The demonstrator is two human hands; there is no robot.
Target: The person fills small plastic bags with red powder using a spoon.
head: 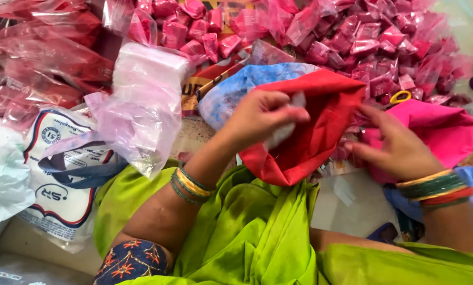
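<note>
Packing step in hand: left hand (265,113) fingers pinched on a small clear packet (284,129) at the red bag (310,132) mouth, right hand (397,150) fingers spread on the pink bag (447,129); next likely needs bag held open.

A single head-worn camera looks steeply down and forward from just above the seated person's lap (247,237), close in. Both hands fill the middle of the view, and the heap of small pink packets (363,37) runs along its far top edge.
</note>
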